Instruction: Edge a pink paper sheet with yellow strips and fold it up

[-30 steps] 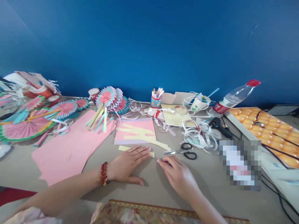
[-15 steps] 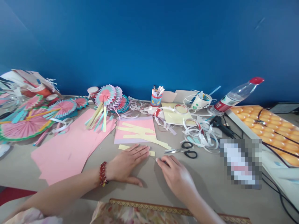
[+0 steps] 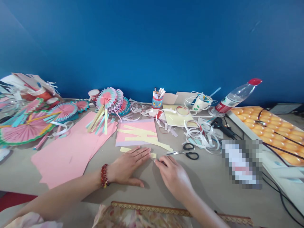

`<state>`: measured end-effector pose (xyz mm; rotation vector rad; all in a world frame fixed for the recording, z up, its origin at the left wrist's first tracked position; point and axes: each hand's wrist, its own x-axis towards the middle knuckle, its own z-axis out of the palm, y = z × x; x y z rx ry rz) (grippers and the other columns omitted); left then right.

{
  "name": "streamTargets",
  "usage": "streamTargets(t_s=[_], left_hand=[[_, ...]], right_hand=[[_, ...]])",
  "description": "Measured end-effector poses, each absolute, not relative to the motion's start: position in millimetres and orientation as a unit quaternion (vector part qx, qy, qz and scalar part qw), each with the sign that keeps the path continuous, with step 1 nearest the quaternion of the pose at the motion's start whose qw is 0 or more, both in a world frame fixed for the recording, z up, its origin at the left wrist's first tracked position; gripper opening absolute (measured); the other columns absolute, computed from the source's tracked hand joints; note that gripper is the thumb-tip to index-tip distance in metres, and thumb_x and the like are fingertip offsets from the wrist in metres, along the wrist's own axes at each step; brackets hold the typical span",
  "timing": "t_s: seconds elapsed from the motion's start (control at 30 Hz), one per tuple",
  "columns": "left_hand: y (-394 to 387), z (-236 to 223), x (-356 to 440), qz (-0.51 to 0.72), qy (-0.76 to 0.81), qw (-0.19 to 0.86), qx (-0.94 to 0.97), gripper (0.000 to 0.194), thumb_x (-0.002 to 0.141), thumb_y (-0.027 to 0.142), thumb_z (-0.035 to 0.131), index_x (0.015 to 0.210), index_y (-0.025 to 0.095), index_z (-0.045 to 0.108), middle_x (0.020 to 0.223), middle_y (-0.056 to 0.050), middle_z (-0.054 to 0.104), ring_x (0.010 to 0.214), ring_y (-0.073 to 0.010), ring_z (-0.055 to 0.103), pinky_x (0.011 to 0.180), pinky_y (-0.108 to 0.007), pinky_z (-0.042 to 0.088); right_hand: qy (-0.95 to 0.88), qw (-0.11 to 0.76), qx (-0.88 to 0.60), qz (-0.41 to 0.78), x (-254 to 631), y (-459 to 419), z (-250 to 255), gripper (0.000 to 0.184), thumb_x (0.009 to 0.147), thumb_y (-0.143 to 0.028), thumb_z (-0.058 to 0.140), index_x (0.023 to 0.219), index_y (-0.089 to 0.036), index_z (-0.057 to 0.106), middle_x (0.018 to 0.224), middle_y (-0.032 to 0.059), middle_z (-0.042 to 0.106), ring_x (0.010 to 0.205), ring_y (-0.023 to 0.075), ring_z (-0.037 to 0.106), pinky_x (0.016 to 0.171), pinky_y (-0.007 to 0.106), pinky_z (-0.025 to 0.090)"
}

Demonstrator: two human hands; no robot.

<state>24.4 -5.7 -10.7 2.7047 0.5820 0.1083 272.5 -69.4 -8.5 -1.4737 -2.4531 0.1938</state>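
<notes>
My left hand [image 3: 130, 166] lies flat on the table, fingers stretched over a pale yellow paper strip [image 3: 153, 155] whose two ends show on either side. Close by on the right, my right hand [image 3: 174, 175] is closed in a pinch. A thin, slender tip juts from its fingers toward the strip; what it belongs to is mostly hidden. Beyond my left hand, several more yellow strips [image 3: 139, 133] rest across a pink sheet with a lilac edge [image 3: 120, 139]. Black-handled scissors [image 3: 184, 153] lie partly open past my right hand.
Pink sheets [image 3: 64, 152] and folded paper fans [image 3: 63, 110] cover the left. A pen cup [image 3: 157, 102] stands by the blue wall. Curled white strips [image 3: 204, 137], a black glue gun [image 3: 223, 126], a tilted plastic bottle [image 3: 235, 98] and cables [image 3: 282, 193] occupy the right.
My right hand has shifted slightly left, closer to my left hand. The left hand stays flat on the strip. The whole view has moved a little.
</notes>
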Motion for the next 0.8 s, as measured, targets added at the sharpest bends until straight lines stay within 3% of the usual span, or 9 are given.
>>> streamTargets(t_s=[0.33,0.8], left_hand=[[-2.1,-10.6,10.3,0.029,0.219,0.160,0.962,0.100,0.086,0.074,0.051,0.158,0.019,0.011,0.163,-0.013,0.012,0.150,-0.0312,0.015,0.123,-0.049,0.010],[-1.4,-13.9,10.0,0.026,0.213,0.151,0.965,0.100,0.087,0.074,0.048,0.158,0.017,0.008,0.163,-0.014,0.012,0.150,-0.0312,0.014,0.123,-0.049,0.008]], right_hand=[[-0.846,0.134,-0.511,0.076,272.2,-68.4,-9.1,0.029,0.090,-0.006,0.054,0.113,-0.018,0.067,0.095,0.0069,0.064,0.087,0.0191,0.058,0.074,0.028,0.046],[-0.848,0.139,-0.507,0.070,251.7,-65.3,-10.6,0.027,0.090,-0.007,0.055,0.112,-0.019,0.067,0.095,0.0070,0.064,0.086,0.0197,0.057,0.073,0.029,0.046]])
